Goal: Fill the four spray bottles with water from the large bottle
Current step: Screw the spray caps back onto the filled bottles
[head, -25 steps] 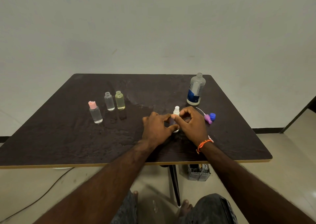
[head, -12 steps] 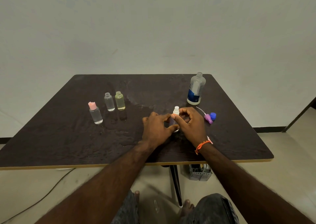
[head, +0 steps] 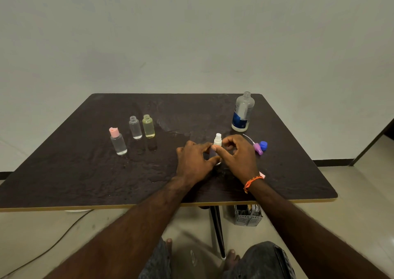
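Dark brown and wet-looking, the surface (head: 85, 172) is carrying four small bottles and one large bottle (head: 242, 112), which is standing uncapped at the far right, within reach for pouring. Both hands are meeting at a small spray bottle with a white top (head: 218, 139) near the middle: the left hand (head: 195, 163) is curling around its body, apparently to steady it, while the right hand (head: 239, 157) is pinching at its neck with thumb and forefinger, likely twisting the top. To the left, a pink-capped bottle (head: 118, 142) is standing beside an open clear bottle (head: 135, 127) and an open yellowish bottle (head: 148, 126). A purple spray head (head: 258, 148) and blue cap (head: 263, 145) are lying just right of the hands
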The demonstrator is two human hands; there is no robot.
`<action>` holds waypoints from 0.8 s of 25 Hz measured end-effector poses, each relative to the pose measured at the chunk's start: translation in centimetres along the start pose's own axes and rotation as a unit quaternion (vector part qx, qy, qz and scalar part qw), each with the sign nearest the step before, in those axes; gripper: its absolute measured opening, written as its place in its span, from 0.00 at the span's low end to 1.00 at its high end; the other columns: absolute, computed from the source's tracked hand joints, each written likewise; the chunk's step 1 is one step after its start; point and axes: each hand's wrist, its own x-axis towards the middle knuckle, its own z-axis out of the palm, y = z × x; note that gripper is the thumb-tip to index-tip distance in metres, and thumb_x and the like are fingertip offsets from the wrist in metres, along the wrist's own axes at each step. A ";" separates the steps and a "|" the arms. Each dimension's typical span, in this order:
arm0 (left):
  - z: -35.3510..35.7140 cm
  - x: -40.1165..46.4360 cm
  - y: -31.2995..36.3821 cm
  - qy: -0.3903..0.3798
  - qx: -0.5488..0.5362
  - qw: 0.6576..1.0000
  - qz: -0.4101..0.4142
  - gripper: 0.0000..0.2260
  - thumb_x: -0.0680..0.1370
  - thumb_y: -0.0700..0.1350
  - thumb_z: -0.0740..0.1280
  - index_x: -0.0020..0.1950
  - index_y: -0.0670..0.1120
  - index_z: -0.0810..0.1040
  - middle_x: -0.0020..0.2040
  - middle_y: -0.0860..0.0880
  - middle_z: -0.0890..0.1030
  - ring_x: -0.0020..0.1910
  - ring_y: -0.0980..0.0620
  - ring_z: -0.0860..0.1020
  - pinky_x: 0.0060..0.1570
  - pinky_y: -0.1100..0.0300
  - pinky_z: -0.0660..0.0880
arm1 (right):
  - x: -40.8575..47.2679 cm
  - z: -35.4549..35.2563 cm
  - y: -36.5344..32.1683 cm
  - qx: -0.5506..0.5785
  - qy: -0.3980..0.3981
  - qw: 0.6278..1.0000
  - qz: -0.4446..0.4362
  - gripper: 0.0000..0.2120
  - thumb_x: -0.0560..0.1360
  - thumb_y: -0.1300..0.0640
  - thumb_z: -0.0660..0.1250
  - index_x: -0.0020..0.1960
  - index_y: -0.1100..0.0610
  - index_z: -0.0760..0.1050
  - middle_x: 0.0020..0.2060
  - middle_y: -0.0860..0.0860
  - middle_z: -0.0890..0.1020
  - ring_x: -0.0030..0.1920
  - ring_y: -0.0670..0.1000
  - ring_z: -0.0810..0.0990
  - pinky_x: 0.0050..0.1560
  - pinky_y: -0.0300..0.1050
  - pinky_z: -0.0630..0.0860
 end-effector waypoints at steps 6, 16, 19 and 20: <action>0.0 0.0 0.0 0.009 -0.003 1.000 0.004 0.18 0.76 0.62 0.71 0.64 0.59 0.82 0.49 0.59 0.83 0.56 0.55 0.72 0.56 0.51 0.63 | -0.2 0.4 -0.5 0.017 -0.001 0.999 0.029 0.13 0.71 0.43 0.75 0.50 0.47 0.77 0.44 0.43 0.80 0.45 0.42 0.79 0.44 0.36 0.77; 0.1 0.0 0.3 0.033 0.023 0.999 -0.005 0.17 0.76 0.62 0.71 0.59 0.55 0.84 0.45 0.57 0.81 0.53 0.55 0.71 0.55 0.53 0.63 | 0.7 1.6 -1.1 0.007 0.014 0.999 0.047 0.13 0.70 0.44 0.76 0.44 0.51 0.77 0.40 0.46 0.79 0.40 0.45 0.77 0.40 0.39 0.75; -0.4 0.1 0.4 0.019 0.025 0.999 -0.011 0.15 0.77 0.61 0.71 0.55 0.52 0.84 0.45 0.56 0.81 0.54 0.55 0.71 0.54 0.54 0.61 | 0.6 1.5 -1.4 -0.006 -0.013 0.999 0.032 0.14 0.73 0.44 0.74 0.54 0.50 0.79 0.46 0.44 0.79 0.44 0.41 0.77 0.43 0.35 0.73; -0.6 0.0 0.4 0.015 0.026 0.999 -0.012 0.15 0.77 0.60 0.71 0.57 0.53 0.83 0.47 0.55 0.81 0.55 0.54 0.71 0.55 0.53 0.61 | 0.5 1.4 -1.5 0.002 -0.023 0.999 0.024 0.15 0.75 0.45 0.72 0.57 0.51 0.79 0.47 0.44 0.79 0.46 0.40 0.77 0.45 0.35 0.74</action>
